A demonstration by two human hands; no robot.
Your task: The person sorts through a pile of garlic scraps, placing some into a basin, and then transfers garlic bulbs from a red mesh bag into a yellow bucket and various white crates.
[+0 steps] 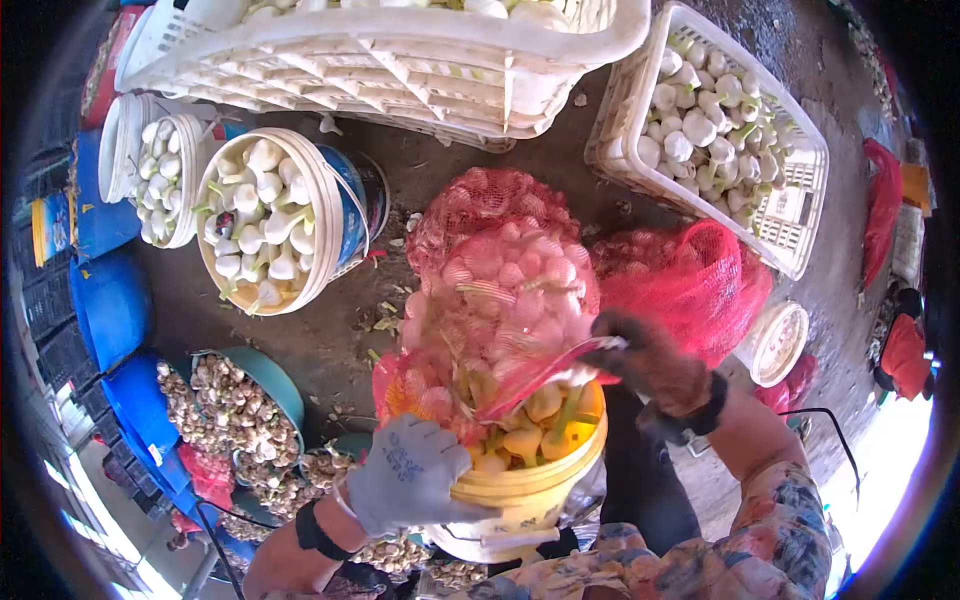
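Observation:
A yellow-and-white bucket [530, 490] stands before me with garlic bulbs [522, 440] inside. My left hand [410, 475], in a pale grey glove, is closed over its left rim, thumb outside. Beyond the bucket leans a red mesh bag [500, 290] full of garlic, its mouth reaching over the bucket's far edge. My right hand [660, 370], in a dark glove and slightly blurred, grips the bag's stretched edge at the right, above the bucket.
Another red mesh bag [690, 290] lies on the right. White crates [440, 75] [800, 225] of garlic stand at the back. On the left are a bucket of garlic [262, 225] and a green tub [270, 380] with garlic scraps. A lidded white bucket [775, 343] is at the right.

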